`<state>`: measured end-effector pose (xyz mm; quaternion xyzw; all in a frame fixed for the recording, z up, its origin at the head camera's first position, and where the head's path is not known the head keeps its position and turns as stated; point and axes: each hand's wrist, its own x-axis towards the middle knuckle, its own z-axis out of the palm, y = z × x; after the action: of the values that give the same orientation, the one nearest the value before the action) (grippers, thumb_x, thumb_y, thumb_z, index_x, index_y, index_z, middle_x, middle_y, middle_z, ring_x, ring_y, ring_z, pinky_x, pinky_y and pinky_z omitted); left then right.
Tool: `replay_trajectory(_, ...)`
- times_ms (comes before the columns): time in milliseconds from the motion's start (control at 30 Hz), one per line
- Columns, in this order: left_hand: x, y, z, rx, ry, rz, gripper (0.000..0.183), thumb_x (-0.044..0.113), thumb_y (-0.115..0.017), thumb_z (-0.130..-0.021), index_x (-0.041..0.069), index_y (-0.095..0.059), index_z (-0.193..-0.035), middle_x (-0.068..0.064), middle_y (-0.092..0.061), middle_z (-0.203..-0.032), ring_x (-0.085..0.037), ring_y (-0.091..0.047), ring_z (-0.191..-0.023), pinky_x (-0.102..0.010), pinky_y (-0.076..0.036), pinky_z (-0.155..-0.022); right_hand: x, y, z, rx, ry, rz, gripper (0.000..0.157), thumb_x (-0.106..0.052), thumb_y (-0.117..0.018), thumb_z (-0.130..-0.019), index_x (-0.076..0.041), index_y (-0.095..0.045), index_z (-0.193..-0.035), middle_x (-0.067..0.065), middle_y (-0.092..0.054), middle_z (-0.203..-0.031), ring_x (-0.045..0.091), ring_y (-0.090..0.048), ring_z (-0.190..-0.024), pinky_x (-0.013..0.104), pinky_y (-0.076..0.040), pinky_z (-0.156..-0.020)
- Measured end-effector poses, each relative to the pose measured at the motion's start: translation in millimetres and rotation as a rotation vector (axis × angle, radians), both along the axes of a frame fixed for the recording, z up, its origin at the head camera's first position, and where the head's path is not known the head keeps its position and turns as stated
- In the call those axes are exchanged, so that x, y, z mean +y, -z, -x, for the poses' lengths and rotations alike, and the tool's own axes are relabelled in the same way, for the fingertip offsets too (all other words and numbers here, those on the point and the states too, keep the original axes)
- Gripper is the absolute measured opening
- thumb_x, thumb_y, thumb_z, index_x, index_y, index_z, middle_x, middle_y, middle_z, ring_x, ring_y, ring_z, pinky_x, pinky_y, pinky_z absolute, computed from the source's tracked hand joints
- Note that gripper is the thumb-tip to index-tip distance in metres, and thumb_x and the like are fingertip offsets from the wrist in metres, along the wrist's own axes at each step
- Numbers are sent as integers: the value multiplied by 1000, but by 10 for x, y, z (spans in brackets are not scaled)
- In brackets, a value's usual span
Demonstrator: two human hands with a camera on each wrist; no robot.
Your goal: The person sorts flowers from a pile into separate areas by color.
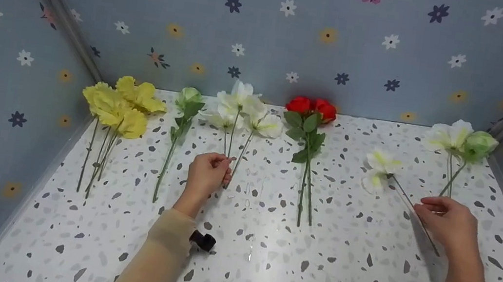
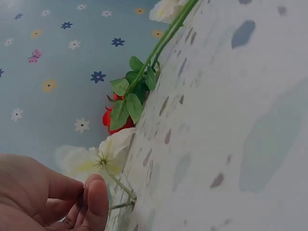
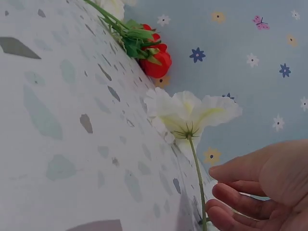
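Tabletop (image 1: pixel 258 270): speckled white
White flowers (image 1: pixel 241 98): ruffled, yellow-tinged petals, thin stems
Left hand (image 1: pixel 208 174): one stem (image 1: pixel 234 133) is pinched
Right hand (image 1: pixel 451 222): fingers loosely parted beside another stem (image 1: pixel 403 191)

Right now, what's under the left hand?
Below the left hand is the speckled surface. One stem of the white flowers shows beside it; two others disappear at the hand. Their lower ends and the covered patch can't be seen from the head view.
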<state>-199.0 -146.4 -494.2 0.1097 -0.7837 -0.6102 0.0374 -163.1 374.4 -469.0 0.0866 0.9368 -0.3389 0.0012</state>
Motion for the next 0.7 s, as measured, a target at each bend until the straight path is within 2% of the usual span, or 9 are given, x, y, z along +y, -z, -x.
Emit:
replay_trajectory(100,-21,14,1,-4,14,113,20,11,-66,-109,-2,-80,-105,-9,-74,-78,-16,-69,-61,-22,-52,-52,23,9,4,-27,0,-12,52,-37,-73,-107,5,-68,-137,30,-70,-128,36,-69,-106,24,-52,-72)
replay_trajectory(167,-26,22,6,0,26,166,21,12,-66,-109,-1,-81,-102,-7,-74,-75,-16,-69,-60,-22,-50,-50,14,21,3,-29,-8,-26,51,-35,-74,-106,5,-68,-137,30,-70,-127,42,-68,-110,28,-52,-75)
replay_trajectory(300,-27,19,-7,-8,50,226,24,14,-65,-108,1,-82,-95,-5,-75,-73,-17,-69,-58,-23,-50,-50,-30,53,-3,-29,-23,-62,46,-32,-76,-104,3,-70,-133,27,-71,-123,40,-68,-106,35,-52,-78)
replay_trajectory(433,-25,10,-24,-2,54,287,26,14,-65,-106,3,-82,-90,-4,-74,-70,-17,-67,-56,-24,-49,-49,-63,57,-1,-40,-34,-82,41,-32,-76,-104,2,-75,-127,25,-73,-119,38,-69,-102,35,-53,-75)
replay_trajectory(567,-24,12,-30,-9,49,312,19,16,-71,-103,5,-83,-93,-3,-74,-69,-15,-67,-56,-26,-49,-50,-77,53,-3,-62,-29,-74,38,-31,-75,-105,0,-77,-125,22,-74,-116,35,-68,-98,34,-54,-72)
replay_trajectory(700,-37,7,-37,-21,58,324,15,15,-75,-99,2,-83,-100,-5,-75,-71,-14,-65,-56,-26,-50,-51,-80,30,-2,-89,-38,-39,38,-29,-74,-106,0,-76,-129,22,-74,-119,35,-68,-103,32,-54,-74)
